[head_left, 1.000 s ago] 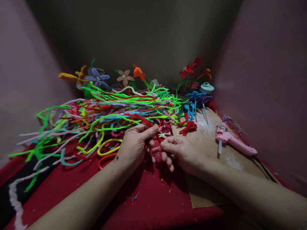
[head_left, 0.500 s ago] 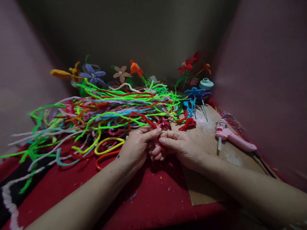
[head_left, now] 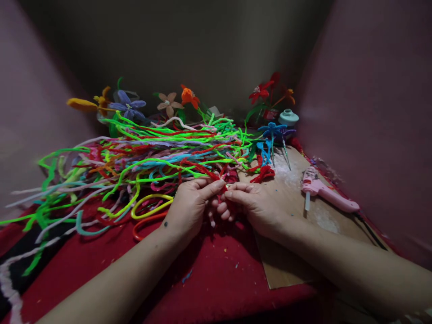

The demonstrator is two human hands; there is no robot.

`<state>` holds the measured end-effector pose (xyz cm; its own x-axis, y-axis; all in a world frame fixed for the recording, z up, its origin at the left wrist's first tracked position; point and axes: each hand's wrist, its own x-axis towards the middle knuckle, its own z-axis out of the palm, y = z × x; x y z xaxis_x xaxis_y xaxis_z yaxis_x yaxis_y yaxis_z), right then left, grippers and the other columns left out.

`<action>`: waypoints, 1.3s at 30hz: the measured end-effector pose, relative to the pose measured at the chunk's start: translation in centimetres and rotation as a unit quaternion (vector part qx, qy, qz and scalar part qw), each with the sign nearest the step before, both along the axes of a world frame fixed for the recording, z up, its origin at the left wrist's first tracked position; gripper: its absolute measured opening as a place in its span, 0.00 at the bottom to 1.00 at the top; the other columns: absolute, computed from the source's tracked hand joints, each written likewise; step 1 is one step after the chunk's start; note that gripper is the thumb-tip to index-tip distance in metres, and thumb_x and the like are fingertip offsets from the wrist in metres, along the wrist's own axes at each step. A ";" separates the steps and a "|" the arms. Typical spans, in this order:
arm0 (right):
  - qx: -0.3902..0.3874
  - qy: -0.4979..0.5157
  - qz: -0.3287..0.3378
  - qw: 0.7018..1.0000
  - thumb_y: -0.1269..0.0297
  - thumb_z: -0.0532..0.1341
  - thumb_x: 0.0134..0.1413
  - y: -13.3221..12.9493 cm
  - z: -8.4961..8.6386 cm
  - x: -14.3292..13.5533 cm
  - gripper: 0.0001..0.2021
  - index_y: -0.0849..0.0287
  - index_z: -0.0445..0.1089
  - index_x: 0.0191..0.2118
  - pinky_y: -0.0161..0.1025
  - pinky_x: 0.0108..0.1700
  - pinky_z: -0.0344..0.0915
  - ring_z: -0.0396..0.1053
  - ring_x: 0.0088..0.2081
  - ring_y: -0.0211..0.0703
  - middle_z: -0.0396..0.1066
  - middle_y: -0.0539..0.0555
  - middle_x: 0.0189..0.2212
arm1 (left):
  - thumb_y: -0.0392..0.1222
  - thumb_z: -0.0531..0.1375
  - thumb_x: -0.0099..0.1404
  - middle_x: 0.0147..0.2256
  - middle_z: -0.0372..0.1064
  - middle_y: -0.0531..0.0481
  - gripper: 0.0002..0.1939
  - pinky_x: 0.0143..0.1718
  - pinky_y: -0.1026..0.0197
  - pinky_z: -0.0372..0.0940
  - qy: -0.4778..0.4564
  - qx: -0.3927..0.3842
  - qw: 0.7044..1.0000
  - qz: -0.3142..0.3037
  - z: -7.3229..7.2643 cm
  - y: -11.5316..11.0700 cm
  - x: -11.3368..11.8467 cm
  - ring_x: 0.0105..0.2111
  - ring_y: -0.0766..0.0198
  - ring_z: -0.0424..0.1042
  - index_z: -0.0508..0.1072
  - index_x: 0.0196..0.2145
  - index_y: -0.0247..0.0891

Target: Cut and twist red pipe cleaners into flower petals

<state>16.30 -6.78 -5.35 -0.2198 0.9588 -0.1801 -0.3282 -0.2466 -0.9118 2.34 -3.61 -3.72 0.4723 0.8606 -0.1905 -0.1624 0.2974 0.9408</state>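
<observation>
My left hand (head_left: 195, 200) and my right hand (head_left: 251, 202) meet at the middle of the view, fingertips almost touching. Between thumb and fingers, both pinch a red pipe cleaner (head_left: 212, 174); part of it rises up and left from my left hand. Some pale pink bits show at my fingertips, and most of what lies inside the fingers is hidden. Just behind the hands spreads a big heap of coloured pipe cleaners (head_left: 162, 143). A bundle of red pipe cleaners (head_left: 263, 173) lies beyond my right hand.
A pink glue gun (head_left: 332, 196) rests on a brown board (head_left: 286, 265) at the right. Finished pipe-cleaner flowers, among them a purple one (head_left: 128, 105) and a blue one (head_left: 272, 129), stand behind. Yellow-handled scissors (head_left: 148, 204) lie left of my hands on the red cloth (head_left: 216, 279).
The whole view has shifted slightly, so things sit a little further left. Both hands keep their pinch on the red pipe cleaner, with only small finger movement.
</observation>
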 end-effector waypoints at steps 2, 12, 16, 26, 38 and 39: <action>0.003 -0.008 -0.007 1.000 0.67 0.60 0.48 0.0 0.0 0.0 0.06 0.64 0.68 0.27 0.28 0.22 0.61 0.68 0.20 0.32 0.72 0.52 0.21 | 0.45 0.62 0.57 0.16 0.63 0.54 0.12 0.10 0.68 0.57 0.031 0.010 0.999 0.019 0.4 0.0 -0.1 0.12 0.68 0.63 0.66 0.25 0.34; -0.010 -0.006 0.002 1.000 0.67 0.59 0.47 0.4 -0.1 0.5 0.06 0.63 0.66 0.25 0.28 0.19 0.59 0.67 0.17 0.33 0.72 0.53 0.19 | 0.42 0.59 0.59 0.20 0.68 0.54 0.08 0.16 0.67 0.61 0.177 0.230 0.956 0.044 0.8 -0.1 -0.5 0.16 0.69 0.65 0.72 0.28 0.35; -0.012 0.004 0.012 1.000 0.67 0.60 0.46 0.5 0.2 0.7 0.05 0.63 0.66 0.25 0.27 0.18 0.59 0.67 0.17 0.33 0.72 0.53 0.18 | 0.37 0.58 0.61 0.33 0.69 0.50 0.06 0.34 0.64 0.65 0.194 0.484 0.852 0.039 0.0 1.1 -1.6 0.33 0.66 0.70 0.76 0.35 0.39; 0.014 -0.023 0.120 0.992 0.69 0.59 0.43 0.5 1.0 1.3 0.05 0.65 0.67 0.23 0.28 0.18 0.60 0.64 0.14 0.31 0.70 0.52 0.16 | 0.36 0.54 0.64 0.33 0.68 0.47 0.07 0.37 0.57 0.56 0.325 0.736 0.587 -0.090 2.5 1.5 -3.0 0.34 0.61 0.60 0.72 0.32 0.36; 0.441 -0.468 -0.041 0.765 0.72 0.54 0.51 -1.7 1.4 0.9 0.08 0.60 0.65 0.24 0.35 0.26 0.55 0.60 0.22 0.36 0.64 0.51 0.19 | 0.41 0.59 0.53 0.17 0.55 0.55 0.11 0.22 0.65 0.51 0.158 0.003 0.975 -0.154 2.0 0.3 -2.0 0.18 0.70 0.53 0.63 0.18 0.36; 0.491 -0.494 -0.063 0.715 0.72 0.54 0.51 -1.9 1.3 0.9 0.07 0.61 0.65 0.25 0.36 0.27 0.55 0.60 0.23 0.37 0.65 0.52 0.20 | 0.40 0.60 0.51 0.16 0.54 0.56 0.11 0.21 0.65 0.51 0.103 -0.061 0.980 -0.161 1.9 0.3 -1.9 0.17 0.71 0.53 0.63 0.18 0.35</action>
<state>17.21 -8.68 -4.03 -0.3503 0.7309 0.5857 0.6318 0.6460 -0.4284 0.47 -3.30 -1.85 0.6566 0.6381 -0.4021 0.1481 0.4137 0.8983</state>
